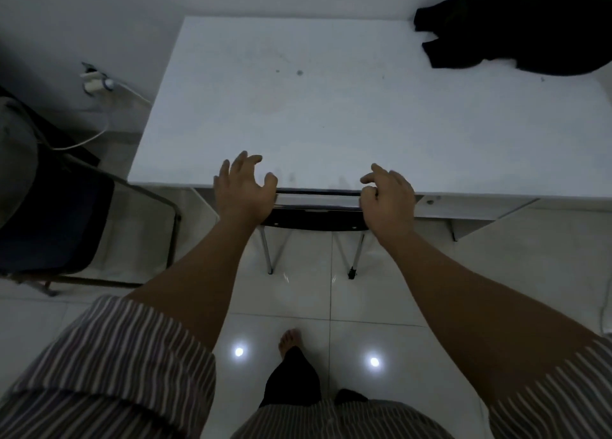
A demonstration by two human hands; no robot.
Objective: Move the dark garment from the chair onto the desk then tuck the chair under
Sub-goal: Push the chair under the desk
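Observation:
The dark garment (pixel 526 28) lies crumpled on the far right corner of the white desk (pixel 331 107). The chair (pixel 314 218) stands under the desk's near edge; only its dark backrest and thin metal legs show. My left hand (pixel 243 187) hovers over the left end of the backrest, fingers spread and holding nothing. Over the right end is my right hand (pixel 387 197), its fingers loosely curled; whether they touch the backrest I cannot tell.
A second chair (pixel 56 220) with a dark seat stands to the left of the desk. A wall socket (pixel 96 82) with a white cable sits behind it. My bare foot (pixel 289 339) is on the glossy white floor tiles.

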